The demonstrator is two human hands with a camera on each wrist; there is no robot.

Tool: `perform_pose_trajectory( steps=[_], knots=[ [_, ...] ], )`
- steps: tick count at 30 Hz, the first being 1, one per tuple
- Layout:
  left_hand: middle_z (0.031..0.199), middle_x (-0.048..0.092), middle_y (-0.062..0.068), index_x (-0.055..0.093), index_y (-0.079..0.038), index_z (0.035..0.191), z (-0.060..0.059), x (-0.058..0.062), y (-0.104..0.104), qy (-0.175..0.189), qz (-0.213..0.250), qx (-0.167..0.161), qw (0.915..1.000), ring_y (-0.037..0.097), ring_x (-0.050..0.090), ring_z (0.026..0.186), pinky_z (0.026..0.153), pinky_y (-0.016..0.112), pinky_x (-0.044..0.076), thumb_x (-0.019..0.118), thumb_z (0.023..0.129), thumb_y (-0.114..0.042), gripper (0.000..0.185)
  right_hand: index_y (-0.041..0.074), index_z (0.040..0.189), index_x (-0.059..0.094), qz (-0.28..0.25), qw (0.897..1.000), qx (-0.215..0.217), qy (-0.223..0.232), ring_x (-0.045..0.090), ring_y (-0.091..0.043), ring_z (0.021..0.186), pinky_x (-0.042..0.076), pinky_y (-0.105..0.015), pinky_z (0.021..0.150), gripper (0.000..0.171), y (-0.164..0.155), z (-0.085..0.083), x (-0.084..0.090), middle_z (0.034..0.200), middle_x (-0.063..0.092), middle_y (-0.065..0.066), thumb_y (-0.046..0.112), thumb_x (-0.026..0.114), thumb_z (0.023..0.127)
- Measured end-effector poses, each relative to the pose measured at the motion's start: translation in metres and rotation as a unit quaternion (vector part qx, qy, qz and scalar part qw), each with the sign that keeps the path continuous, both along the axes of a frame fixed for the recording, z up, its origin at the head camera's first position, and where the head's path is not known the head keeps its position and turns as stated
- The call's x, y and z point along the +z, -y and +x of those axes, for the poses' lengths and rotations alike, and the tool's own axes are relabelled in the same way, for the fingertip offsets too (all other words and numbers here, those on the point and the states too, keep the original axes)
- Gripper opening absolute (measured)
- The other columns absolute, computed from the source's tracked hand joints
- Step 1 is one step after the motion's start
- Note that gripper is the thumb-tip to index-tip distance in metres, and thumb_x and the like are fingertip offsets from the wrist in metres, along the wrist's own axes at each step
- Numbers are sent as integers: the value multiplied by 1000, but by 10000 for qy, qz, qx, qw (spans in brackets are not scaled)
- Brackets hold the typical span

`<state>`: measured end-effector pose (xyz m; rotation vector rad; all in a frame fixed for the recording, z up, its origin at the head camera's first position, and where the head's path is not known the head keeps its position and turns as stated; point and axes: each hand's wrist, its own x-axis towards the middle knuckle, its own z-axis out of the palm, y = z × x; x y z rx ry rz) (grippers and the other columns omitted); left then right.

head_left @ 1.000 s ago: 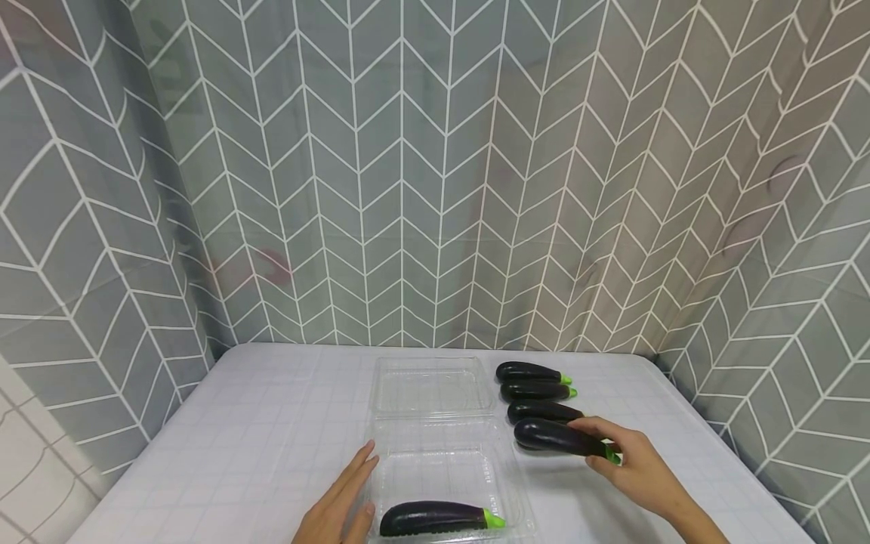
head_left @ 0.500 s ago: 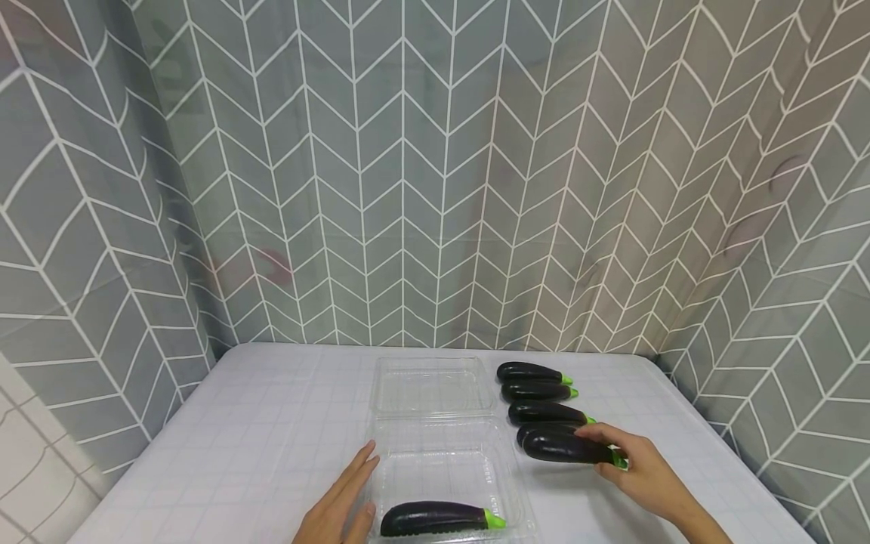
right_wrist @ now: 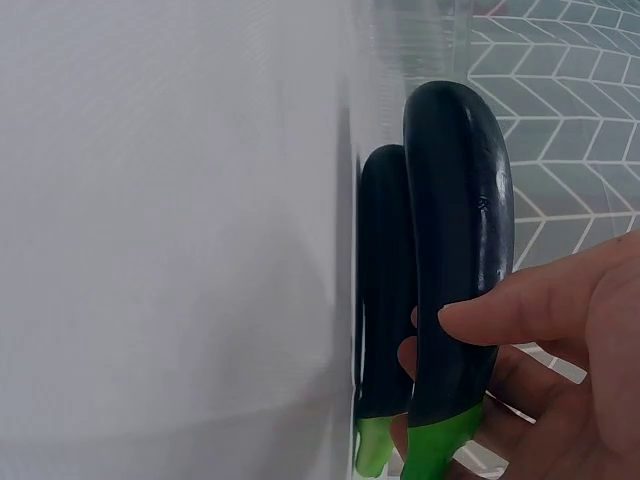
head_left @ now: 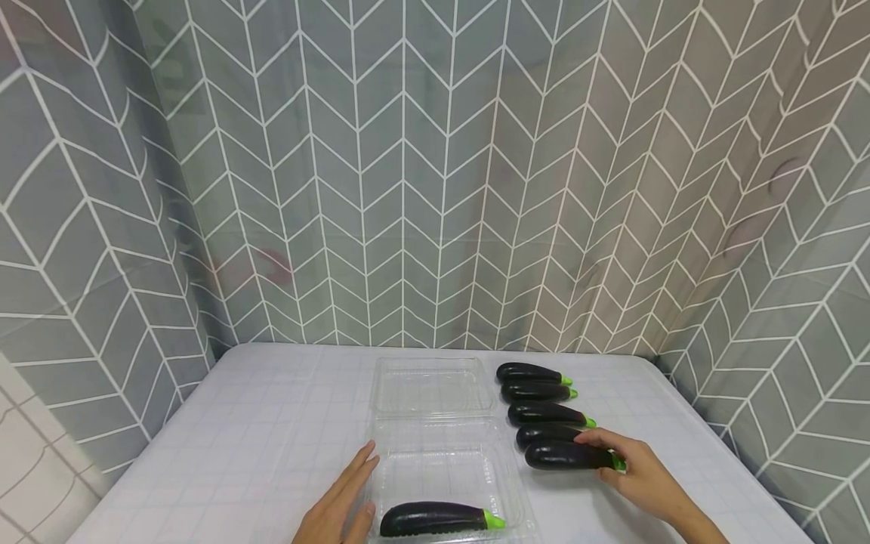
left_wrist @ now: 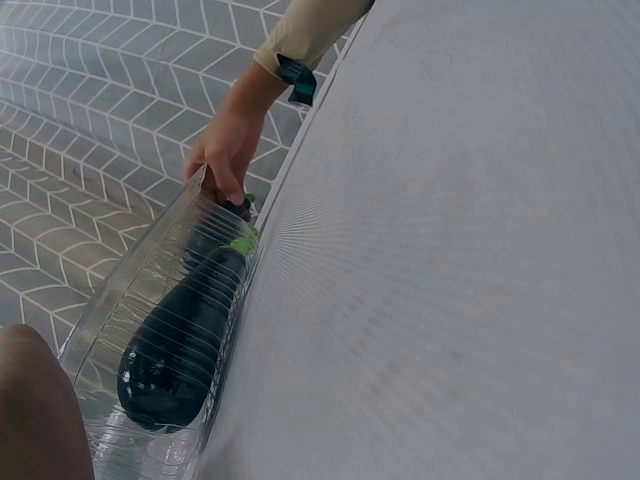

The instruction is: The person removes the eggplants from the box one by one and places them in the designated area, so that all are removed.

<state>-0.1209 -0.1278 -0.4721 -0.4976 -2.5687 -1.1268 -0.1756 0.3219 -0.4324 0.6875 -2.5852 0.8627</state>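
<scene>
My right hand [head_left: 635,470] pinches a dark purple eggplant [head_left: 569,455] near its green stem end, at the front of the row on the right. In the right wrist view the thumb lies across the held eggplant [right_wrist: 455,220], with another eggplant [right_wrist: 385,270] behind it. My left hand [head_left: 340,499] is at the left side of a clear plastic clamshell container [head_left: 435,472], fingers extended. One eggplant [head_left: 435,518] lies along the container's near side, its green end to the right. Through the ribbed plastic the left wrist view shows this eggplant [left_wrist: 180,340].
Beyond the held eggplant, several more lie in a row, the farthest eggplant [head_left: 530,372] near the back. The container's lid [head_left: 435,389] lies folded back behind its base. A white cloth covers the table [head_left: 272,423]; a grey patterned curtain [head_left: 421,189] hangs behind.
My right hand has brought the held eggplant slightly toward me and to the right, uncovering more of the eggplants behind it. The left hand and container look unmoved.
</scene>
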Motion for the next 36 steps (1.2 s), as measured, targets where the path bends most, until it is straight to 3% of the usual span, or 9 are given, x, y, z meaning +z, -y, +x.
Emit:
perform_pose_trajectory(
  steps=[4,11,21,30,36],
  knots=[
    [150,25,-9,38,-16,144,0,-1,0,-161,-26,1,9999,11,29,132,96,44,33,65,89,-17,61,21,109,65,35,9999,-99,65,54,-11,85,43,-24,62,59,-2,-1,-3,107,63,6,-15,70,62],
    [151,26,-6,37,-14,144,-5,-2,1,-353,-260,-106,9990,17,32,131,96,45,36,62,90,-16,59,25,107,66,288,9976,-486,403,55,-10,104,47,-24,79,58,-3,-1,-4,109,62,11,-12,70,63],
    [148,32,-5,47,-9,137,-10,-5,-1,-632,-196,0,9978,12,34,129,94,42,43,66,86,-11,55,22,108,65,570,9965,-384,471,55,-14,108,46,-24,84,53,-5,-4,-7,111,62,8,-8,71,65],
    [151,24,-6,37,-12,144,-6,-1,3,-89,-336,-126,9993,16,30,132,99,44,32,61,91,-17,59,20,107,66,753,9966,-330,-109,57,-10,103,47,-22,81,52,-5,-5,-14,107,63,9,-6,73,62],
    [151,26,-6,39,-12,143,-4,-3,1,-194,-258,-65,9995,18,33,131,96,47,37,63,90,-18,58,22,107,65,808,9958,-415,71,57,-14,104,48,-28,82,50,-5,-3,-13,109,63,10,-2,76,65]
  ],
)
